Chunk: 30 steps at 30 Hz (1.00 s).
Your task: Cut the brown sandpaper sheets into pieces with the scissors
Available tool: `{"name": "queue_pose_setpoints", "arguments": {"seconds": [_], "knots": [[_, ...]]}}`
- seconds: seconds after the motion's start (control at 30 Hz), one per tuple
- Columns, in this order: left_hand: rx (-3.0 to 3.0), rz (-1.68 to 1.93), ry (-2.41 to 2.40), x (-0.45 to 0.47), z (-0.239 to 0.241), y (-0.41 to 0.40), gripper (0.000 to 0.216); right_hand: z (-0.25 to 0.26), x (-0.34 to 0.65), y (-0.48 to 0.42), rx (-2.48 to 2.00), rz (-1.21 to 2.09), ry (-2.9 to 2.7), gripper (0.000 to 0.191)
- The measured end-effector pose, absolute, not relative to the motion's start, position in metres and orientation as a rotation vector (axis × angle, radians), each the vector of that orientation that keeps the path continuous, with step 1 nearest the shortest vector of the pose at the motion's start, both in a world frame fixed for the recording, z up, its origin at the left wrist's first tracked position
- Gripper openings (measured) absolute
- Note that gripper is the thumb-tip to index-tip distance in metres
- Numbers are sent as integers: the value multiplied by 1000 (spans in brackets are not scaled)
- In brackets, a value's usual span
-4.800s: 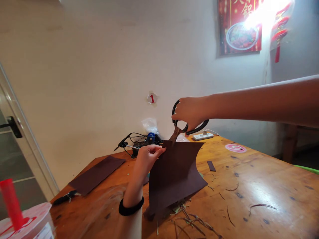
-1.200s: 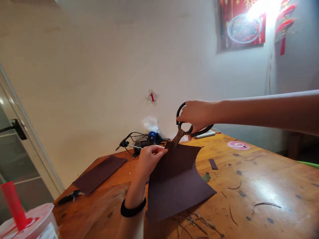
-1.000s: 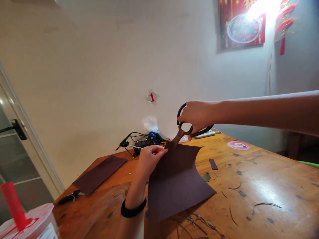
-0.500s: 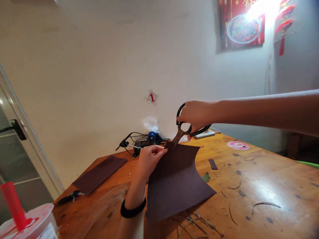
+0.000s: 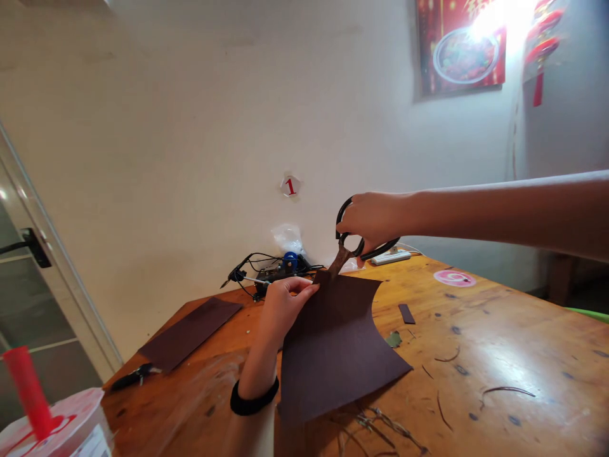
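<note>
A large dark brown sheet (image 5: 342, 343), which looks like paper or thin card, is held up above the table with a curve in it. My left hand (image 5: 288, 304) pinches its far left corner between thumb and fingers. From the right, my right hand (image 5: 375, 219) grips black-handled scissors (image 5: 340, 259) that point down and left. Their blades meet the sheet's far edge close to my left fingertips; the tips are hard to make out. A second brown sheet (image 5: 193, 333) lies flat at the left, and a small brown strip (image 5: 406, 313) lies right of the held sheet.
Cables and a black device (image 5: 273, 273) stand against the wall beside a power strip (image 5: 391, 256). Dark-handled pliers or cutters (image 5: 130, 377) lie at the left, near a cup with a red straw (image 5: 28, 393). Dry twigs (image 5: 380, 425) and a leaf (image 5: 394, 339) are scattered on the wooden table.
My right hand and the scissors have shifted very slightly left. The held sheet's far right corner has moved a little with them. My left hand keeps its place.
</note>
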<state>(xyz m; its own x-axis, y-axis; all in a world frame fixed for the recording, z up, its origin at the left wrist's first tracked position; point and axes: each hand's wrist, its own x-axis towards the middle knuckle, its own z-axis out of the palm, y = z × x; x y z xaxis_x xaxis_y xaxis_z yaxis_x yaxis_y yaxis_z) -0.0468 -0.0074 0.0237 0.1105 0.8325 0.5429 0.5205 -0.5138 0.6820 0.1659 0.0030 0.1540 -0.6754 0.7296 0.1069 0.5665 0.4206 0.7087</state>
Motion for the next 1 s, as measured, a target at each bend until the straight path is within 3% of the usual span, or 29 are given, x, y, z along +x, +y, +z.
{"name": "queue_pose_setpoints", "arguments": {"seconds": [0.73,1.0], "knots": [[2020,1318,1322,-46,23,-7,26,156,161,-3,1205,1000,2436,60],[2039,1315,1324,-46,22,-6,28,158,156,-9,1216,986,2408,51]]}}
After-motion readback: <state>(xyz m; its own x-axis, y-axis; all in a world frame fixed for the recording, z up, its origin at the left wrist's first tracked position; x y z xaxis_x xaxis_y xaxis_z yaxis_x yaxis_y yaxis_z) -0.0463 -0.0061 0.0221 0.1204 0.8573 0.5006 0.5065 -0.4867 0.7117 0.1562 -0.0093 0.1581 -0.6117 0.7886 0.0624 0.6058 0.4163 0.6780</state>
